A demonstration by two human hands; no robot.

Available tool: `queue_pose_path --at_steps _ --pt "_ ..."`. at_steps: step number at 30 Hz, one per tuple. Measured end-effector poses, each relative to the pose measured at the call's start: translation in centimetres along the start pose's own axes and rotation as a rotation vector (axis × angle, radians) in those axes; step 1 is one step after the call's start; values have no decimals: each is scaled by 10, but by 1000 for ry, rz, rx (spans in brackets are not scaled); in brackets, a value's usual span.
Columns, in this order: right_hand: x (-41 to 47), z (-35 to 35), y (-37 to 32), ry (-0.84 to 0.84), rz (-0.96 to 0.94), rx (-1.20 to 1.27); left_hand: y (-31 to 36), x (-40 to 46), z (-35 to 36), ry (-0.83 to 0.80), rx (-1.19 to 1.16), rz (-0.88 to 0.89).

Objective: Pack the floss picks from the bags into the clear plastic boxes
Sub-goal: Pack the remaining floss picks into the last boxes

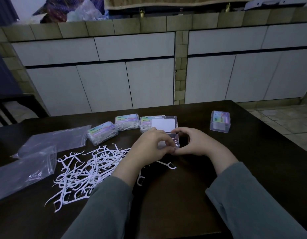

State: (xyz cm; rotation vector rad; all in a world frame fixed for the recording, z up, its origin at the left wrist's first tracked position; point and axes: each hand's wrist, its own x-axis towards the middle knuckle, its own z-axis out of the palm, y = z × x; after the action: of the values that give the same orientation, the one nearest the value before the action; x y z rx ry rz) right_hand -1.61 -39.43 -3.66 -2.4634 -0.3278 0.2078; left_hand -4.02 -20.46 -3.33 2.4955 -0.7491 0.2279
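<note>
A small clear plastic box (175,141) stands open at the middle of the dark table (183,195), its lid (164,124) tipped back. A few white floss picks lie inside it. My left hand (149,147) reaches into the box from the left with curled fingers that pinch floss picks. My right hand (195,142) curls round the box's right side and holds it. A loose pile of white floss picks (85,171) lies left of my hands. Three filled, closed boxes (126,123) stand behind it.
Two clear plastic bags (23,171) lie flat at the table's left. Another closed clear box (220,123) stands apart at the right. White cabinet doors and a tiled counter rise behind the table. A dark chair (9,109) stands at far left.
</note>
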Motion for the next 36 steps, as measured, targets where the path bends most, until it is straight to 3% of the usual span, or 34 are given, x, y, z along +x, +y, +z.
queue_pose_path --at_steps 7,9,12,15,17,21,25,30,36 --pt "-1 0 0 9 23 -3 -12 -6 -12 270 -336 -142" --pt "0 1 0 18 31 -8 -19 -7 -13 206 -274 -231" --pt "0 2 0 23 38 -16 -29 -7 -15 124 4 -316" --pt "0 2 0 23 36 -8 -28 -8 -18 231 -133 -317" --pt "1 2 0 22 38 -9 -28 -7 -18 272 -77 -307" --pt "0 1 0 21 36 -17 -21 0 -12 132 154 -252" --pt "0 1 0 14 24 -4 -15 8 -4 70 80 -237" --pt "1 1 0 15 30 -9 -19 7 -10 162 162 -262" --pt "-2 -1 -2 7 21 -11 -12 15 -11 -16 62 -315"
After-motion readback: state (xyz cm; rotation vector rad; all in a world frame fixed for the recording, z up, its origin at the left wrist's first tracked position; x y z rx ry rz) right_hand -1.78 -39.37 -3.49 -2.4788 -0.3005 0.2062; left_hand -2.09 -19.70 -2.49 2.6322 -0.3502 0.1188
